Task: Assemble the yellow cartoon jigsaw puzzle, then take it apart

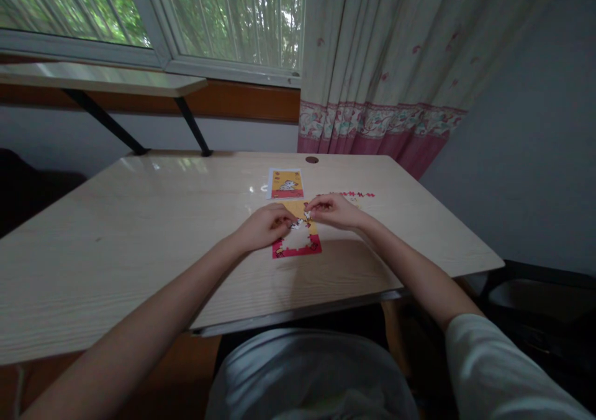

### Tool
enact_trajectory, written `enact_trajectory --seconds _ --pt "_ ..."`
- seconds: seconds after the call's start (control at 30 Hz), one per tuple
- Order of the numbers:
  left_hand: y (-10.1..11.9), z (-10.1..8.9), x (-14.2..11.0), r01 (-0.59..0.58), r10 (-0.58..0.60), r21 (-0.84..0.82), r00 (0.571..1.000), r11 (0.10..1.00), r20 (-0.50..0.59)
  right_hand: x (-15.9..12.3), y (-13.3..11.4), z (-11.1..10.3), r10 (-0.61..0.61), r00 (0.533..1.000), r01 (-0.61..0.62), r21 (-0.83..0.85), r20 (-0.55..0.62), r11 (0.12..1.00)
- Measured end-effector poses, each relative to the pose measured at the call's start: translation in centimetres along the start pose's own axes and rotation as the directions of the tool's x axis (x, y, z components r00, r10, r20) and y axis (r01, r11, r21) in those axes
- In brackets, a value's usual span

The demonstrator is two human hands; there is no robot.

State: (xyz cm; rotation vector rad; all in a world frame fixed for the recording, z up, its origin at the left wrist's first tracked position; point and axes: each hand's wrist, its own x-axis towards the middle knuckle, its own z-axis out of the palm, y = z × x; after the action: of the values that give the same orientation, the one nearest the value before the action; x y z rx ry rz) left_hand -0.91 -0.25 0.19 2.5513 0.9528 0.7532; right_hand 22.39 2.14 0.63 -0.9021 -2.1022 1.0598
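A partly assembled jigsaw puzzle (297,251) lies on the table, its yellow and red border around a gap that shows the tabletop. My left hand (265,226) rests at its left side, fingers curled, with thumb and index fingertips on a white puzzle piece (297,224) near the middle. From the right, my right hand (338,210) reaches over the upper right part and pinches a small whitish puzzle piece (307,215). Its fingers hide part of the puzzle's right edge. Just beyond the puzzle lies a reference picture (285,184) of a white cartoon animal on yellow and red.
Loose red puzzle pieces (358,194) form a row behind my right hand, with several yellowish ones near them. The pale wooden table (153,240) has a cable hole (311,159) at its back edge. A raised shelf (102,77) stands at the back left, near the curtain (372,66).
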Motion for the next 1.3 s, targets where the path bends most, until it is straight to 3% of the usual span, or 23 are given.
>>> enact_trajectory --seconds 0.27,0.53,0.67,0.83,0.97,1.3 --pt "0.6 0.3 0.4 0.058 -0.076 -0.177 0.993 0.983 -0.092 0.4 0.4 1.5 0.001 0.997 0.003 0.061 -0.072 0.998" --pt "0.6 0.6 0.6 0.169 -0.211 -0.282 0.969 0.944 -0.125 0.4 -0.4 2.0 -0.100 0.993 0.097 -0.053 -0.065 0.994" --pt "0.7 0.7 0.7 0.222 -0.276 -0.375 0.956 0.900 -0.099 0.4 -0.4 2.4 -0.088 0.984 0.087 -0.011 -0.154 0.996" --pt "0.3 1.0 0.8 0.241 -0.347 -0.475 0.926 0.847 -0.149 0.5 -0.2 2.2 -0.138 0.951 0.118 -0.087 -0.277 0.989" --pt "0.0 1.2 0.9 0.232 -0.347 -0.496 0.925 0.837 -0.152 0.3 -0.4 2.1 -0.192 0.951 0.161 -0.142 -0.242 0.977" --pt "0.0 1.3 1.0 0.228 -0.375 -0.556 0.912 0.799 -0.165 0.1 -1.2 2.2 -0.195 0.963 0.153 -0.219 -0.187 0.964"
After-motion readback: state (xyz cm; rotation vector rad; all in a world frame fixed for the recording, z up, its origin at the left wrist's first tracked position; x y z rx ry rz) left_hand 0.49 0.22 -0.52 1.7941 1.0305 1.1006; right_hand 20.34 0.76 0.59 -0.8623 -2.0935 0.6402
